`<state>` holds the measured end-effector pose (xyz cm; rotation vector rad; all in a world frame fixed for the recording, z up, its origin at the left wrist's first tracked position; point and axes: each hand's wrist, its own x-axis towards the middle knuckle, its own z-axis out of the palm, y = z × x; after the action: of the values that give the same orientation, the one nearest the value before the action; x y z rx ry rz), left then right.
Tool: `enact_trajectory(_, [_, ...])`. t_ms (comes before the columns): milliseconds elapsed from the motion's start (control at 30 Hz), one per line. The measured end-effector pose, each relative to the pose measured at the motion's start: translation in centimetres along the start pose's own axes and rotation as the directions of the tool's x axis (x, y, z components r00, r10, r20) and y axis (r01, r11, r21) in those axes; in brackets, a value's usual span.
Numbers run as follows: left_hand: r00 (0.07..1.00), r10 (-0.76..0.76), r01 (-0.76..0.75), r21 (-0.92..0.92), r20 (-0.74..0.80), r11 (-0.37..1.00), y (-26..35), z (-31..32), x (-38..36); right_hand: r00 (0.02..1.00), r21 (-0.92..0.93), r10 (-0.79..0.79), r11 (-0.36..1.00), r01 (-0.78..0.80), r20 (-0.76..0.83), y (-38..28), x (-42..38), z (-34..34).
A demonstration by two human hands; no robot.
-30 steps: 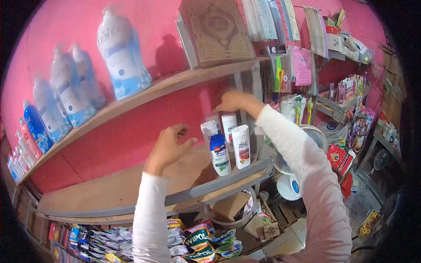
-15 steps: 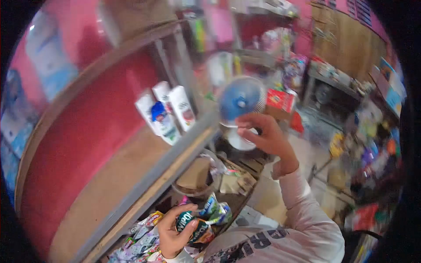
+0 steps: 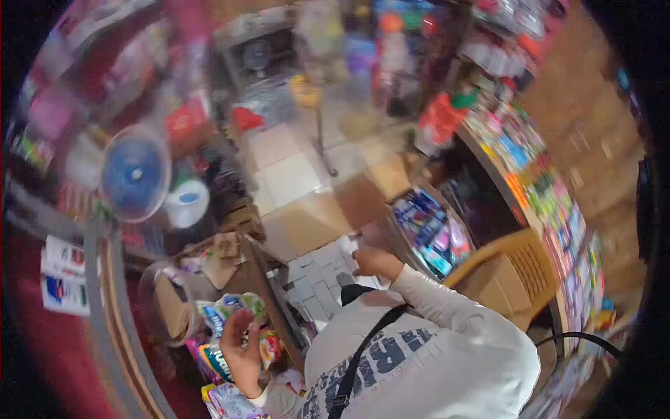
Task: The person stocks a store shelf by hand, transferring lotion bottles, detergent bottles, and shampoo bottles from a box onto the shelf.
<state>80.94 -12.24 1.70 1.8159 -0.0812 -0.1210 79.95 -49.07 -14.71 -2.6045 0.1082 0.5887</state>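
Observation:
My left hand [image 3: 241, 353] is at the lower left, its fingers raised and its thumb apart, over a dark green packet [image 3: 218, 363] with white lettering. No grip on the packet shows. Other colourful packets [image 3: 234, 304] lie just beyond the fingers, and a purple and white packet [image 3: 234, 403] is below the hand. My right hand [image 3: 377, 264] is near the centre, in front of my shirt and above the floor. Its fingers look bent but are blurred, and nothing held can be made out.
A clear round tub [image 3: 171, 300] stands left of the packets. Further back are a blue fan [image 3: 136, 174] and a white round container [image 3: 187, 204]. To the right are a box of packets [image 3: 429, 230], a yellow chair [image 3: 534, 269] and a shelf of goods [image 3: 551, 202]. Tiles [image 3: 307, 223] cover the floor.
The view has swung right, bringing the chair and goods shelf in. My left hand has loosened from the dark green packet. My right hand has lowered from in front of the fan towards my body.

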Motion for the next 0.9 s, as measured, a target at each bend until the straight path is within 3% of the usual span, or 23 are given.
enact_trajectory(100, [0.986, 0.019, -0.022, 0.018, 0.163, 1.000, -2.6, 3.5, 2.8, 0.966, 0.068, 0.258, 0.964, -0.257, 0.005, 5.0, -3.9, 0.4])
enact_trajectory(133, [0.975, 0.029, -0.043, 0.059, 0.222, 0.997, -3.9, 4.9, 4.0, 0.932, 0.180, 0.360, 0.915, -0.362, 0.040, 5.6, -5.6, -0.4])
enact_trajectory(267, [0.897, -0.099, 0.006, 0.211, 0.431, 0.977, -10.9, 12.2, 7.3, 0.912, 0.255, 0.395, 0.898, -0.359, -0.108, 12.0, -9.1, 2.5])
enact_trajectory(333, [0.825, -0.132, -0.038, 0.287, 0.549, 0.957, -20.6, 15.4, 8.7, 0.872, 0.359, 0.460, 0.852, -0.381, -0.167, 15.3, -9.6, 4.8])
enact_trajectory(400, [0.729, -0.270, -0.038, 0.431, 0.628, 0.902, -22.1, 19.1, 7.8, 0.813, 0.340, 0.552, 0.812, -0.474, -0.185, 17.7, -10.2, 5.8])
enact_trajectory(467, [0.643, -0.295, -0.044, 0.419, 0.707, 0.907, -29.5, 22.3, 7.5, 0.713, 0.498, 0.635, 0.740, -0.452, -0.298, 19.2, -11.3, 5.6])
enact_trajectory(533, [0.547, -0.324, -0.125, 0.459, 0.772, 0.880, -25.3, 25.5, 6.4, 0.638, 0.559, 0.657, 0.728, -0.397, -0.402, 21.3, -11.9, 5.7])
enact_trajectory(567, [0.499, -0.339, -0.164, 0.471, 0.798, 0.867, -23.0, 27.6, 6.1, 0.620, 0.613, 0.695, 0.680, -0.402, -0.365, 21.8, -12.2, 4.6])
enact_trajectory(633, [0.514, -0.296, -0.175, 0.436, 0.805, 0.883, -21.5, 30.8, 6.1, 0.580, 0.712, 0.764, 0.572, -0.408, -0.281, 22.6, -13.0, 1.6])
enact_trajectory(667, [0.518, -0.277, -0.180, 0.420, 0.809, 0.890, -21.1, 31.9, 6.1, 0.544, 0.582, 0.687, 0.715, -0.388, -0.481, 24.4, -12.3, 2.7])
enact_trajectory(767, [0.537, -0.256, -0.188, 0.410, 0.804, 0.893, -19.8, 35.2, 6.8, 0.448, 0.659, 0.713, 0.689, -0.302, -0.540, 27.3, -12.5, 2.1])
enact_trajectory(900, [0.519, -0.194, -0.324, 0.402, 0.833, 0.856, -15.7, 38.2, 6.8, 0.286, 0.691, 0.739, 0.673, -0.264, -0.610, 30.7, -12.8, 1.4])
